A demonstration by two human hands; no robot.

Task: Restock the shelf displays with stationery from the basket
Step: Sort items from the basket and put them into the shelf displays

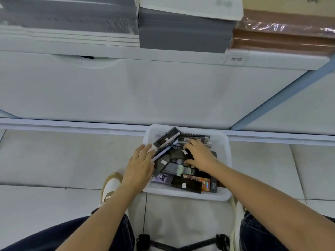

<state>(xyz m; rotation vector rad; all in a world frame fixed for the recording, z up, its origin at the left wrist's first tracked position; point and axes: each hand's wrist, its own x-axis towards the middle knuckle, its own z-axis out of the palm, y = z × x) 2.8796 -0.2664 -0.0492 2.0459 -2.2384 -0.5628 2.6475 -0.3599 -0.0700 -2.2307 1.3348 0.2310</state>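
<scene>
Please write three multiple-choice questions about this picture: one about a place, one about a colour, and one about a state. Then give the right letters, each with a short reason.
1. Where does the white plastic basket stand?
A. on the grey tiled floor
B. on a table
C. on a chair

2. What colour is the film-wrapped paper stack at the right end of the white shelf?
A. green
B. brown
C. yellow

3. What does the right hand do?
A. hangs idle
B. presses a wall
C. grips a flat black pack in the basket

Answers: 1 A, floor tiles lie all around the basket. 2 B, the stack's edges show brown under glossy film. 3 C, the hand curls round the pack.
</scene>
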